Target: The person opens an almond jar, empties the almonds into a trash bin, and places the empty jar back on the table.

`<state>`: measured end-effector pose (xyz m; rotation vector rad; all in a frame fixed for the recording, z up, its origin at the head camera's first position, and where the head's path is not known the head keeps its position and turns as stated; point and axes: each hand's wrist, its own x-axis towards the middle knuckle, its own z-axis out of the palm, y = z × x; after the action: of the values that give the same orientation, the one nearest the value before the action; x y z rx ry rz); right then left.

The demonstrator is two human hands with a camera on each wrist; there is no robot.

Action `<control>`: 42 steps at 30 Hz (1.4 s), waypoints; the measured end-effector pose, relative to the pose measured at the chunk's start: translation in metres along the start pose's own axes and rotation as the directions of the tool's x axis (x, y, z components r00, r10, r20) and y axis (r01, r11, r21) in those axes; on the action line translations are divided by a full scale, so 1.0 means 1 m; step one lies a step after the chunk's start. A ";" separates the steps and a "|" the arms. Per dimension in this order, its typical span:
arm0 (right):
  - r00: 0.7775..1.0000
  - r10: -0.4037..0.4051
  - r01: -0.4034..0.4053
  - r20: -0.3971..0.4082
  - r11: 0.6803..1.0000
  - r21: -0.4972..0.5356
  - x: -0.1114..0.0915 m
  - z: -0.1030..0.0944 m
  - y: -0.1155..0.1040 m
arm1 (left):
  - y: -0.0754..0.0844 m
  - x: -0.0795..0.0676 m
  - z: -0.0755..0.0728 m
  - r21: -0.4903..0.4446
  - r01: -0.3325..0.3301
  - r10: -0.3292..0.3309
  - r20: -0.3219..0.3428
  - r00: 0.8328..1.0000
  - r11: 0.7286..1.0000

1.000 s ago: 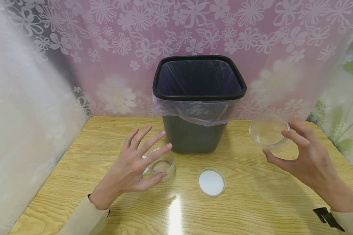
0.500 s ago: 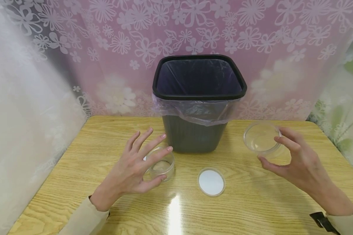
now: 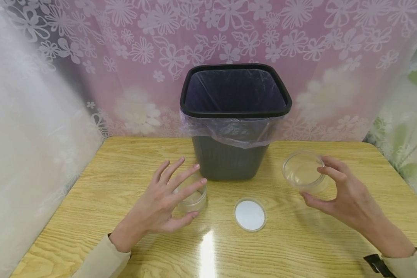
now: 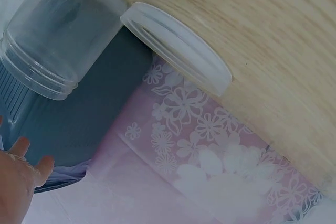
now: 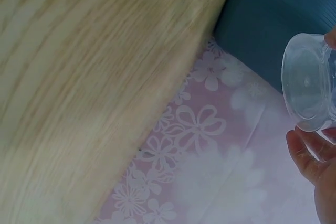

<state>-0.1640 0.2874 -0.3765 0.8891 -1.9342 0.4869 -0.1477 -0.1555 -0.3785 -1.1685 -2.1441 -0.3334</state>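
Observation:
My right hand point(image 3: 351, 193) grips a clear plastic jar point(image 3: 302, 172) between thumb and fingers, lifted above the table to the right of the bin. In the right wrist view this jar point(image 5: 307, 85) shows tilted, fingers around its side. My left hand point(image 3: 160, 202) spreads its fingers over and beside a second clear jar point(image 3: 196, 200), partly hiding it; contact cannot be told. The left wrist view shows the jar point(image 4: 58, 40) upright with a translucent lid point(image 4: 178, 48) beside it. Between the hands lies a round lid with a white disc point(image 3: 250, 215).
A dark waste bin point(image 3: 229, 158) with a black rim and purple liner bag stands at the back middle of the wooden table point(image 3: 125, 154). Behind it hangs a pink flowered curtain point(image 3: 142, 77); pale curtains flank both sides.
My right hand has moved left and slightly down with the jar in it. The left hand has shifted slightly down, fingers still spread, now covering more of the other jar.

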 end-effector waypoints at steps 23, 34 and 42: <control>0.965 0.033 -0.028 0.260 0.999 -0.022 -0.021 0.003 -0.004 | 0.003 -0.008 0.006 -0.012 0.024 -0.022 0.104 0.994 1.000; 0.894 0.119 -0.174 0.432 0.981 0.090 -0.028 0.003 -0.015 | 0.000 -0.014 0.007 -0.018 0.063 -0.060 0.139 0.989 0.998; 0.864 0.119 -0.204 0.489 0.971 0.125 -0.030 0.005 -0.023 | -0.003 -0.019 0.005 -0.012 0.112 -0.109 0.152 0.982 0.994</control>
<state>-0.1400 0.2801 -0.4055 1.0339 -2.4658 0.5802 -0.1447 -0.1670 -0.3945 -1.1197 -2.3482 -0.3254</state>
